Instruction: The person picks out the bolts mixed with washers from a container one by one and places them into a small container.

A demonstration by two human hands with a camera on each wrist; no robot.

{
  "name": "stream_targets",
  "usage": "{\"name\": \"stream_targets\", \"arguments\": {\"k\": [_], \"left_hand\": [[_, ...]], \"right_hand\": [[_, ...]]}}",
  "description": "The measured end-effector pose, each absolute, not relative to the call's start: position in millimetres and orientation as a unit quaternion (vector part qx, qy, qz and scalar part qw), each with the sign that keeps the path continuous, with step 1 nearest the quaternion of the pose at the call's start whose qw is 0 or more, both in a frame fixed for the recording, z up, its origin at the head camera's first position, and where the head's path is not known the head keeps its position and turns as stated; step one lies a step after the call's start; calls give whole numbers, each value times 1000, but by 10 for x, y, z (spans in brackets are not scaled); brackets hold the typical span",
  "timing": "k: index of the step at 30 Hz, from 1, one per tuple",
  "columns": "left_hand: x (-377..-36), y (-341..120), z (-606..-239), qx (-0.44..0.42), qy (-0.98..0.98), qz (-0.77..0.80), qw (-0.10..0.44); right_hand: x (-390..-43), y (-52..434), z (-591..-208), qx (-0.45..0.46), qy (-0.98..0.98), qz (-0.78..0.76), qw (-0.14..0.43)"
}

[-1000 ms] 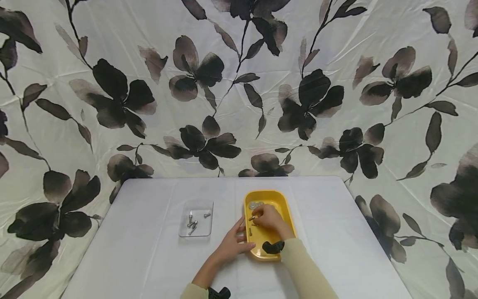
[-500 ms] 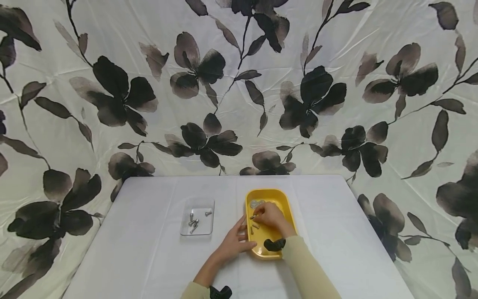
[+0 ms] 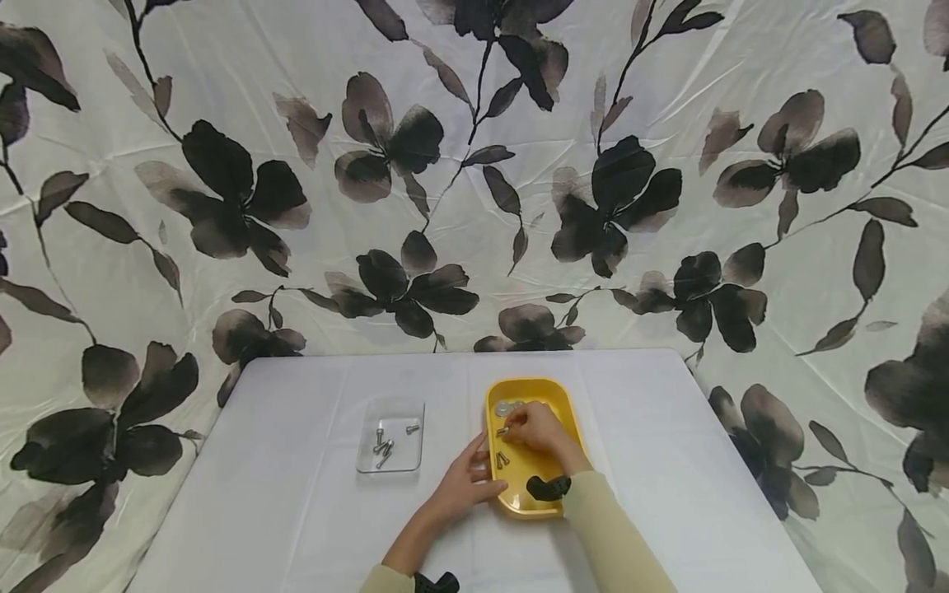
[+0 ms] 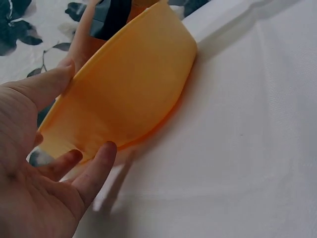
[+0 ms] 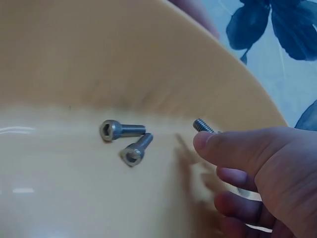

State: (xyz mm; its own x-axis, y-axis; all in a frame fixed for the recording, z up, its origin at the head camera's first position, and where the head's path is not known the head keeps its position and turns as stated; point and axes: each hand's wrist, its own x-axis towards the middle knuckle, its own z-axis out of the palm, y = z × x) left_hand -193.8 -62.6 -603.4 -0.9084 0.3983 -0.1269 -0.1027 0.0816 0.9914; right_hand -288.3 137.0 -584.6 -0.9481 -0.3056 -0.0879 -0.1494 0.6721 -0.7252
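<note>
The right hand (image 3: 535, 430) pinches one screw (image 5: 204, 126) over the yellow tray (image 3: 552, 397). The left hand (image 3: 461, 484), fingers spread, steadies the tray's left side. A tight pinch and slow lift seem best.

Inside the yellow tray (image 5: 74, 59), two socket-head screws (image 5: 126, 141) are seen lying touching each other near the centre, while a third screw (image 5: 203, 126) is pinched by the right hand (image 5: 262, 173) entering from four o'clock, its threaded end pointing toward ten o'clock.
</note>
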Motion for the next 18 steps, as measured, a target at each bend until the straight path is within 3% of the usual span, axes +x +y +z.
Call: {"name": "stream_targets", "arguments": {"k": [18], "left_hand": [[-1999, -1143, -5593, 137, 777, 601, 130]], "right_hand": [[-2930, 1336, -5353, -151, 913, -376, 48]]}}
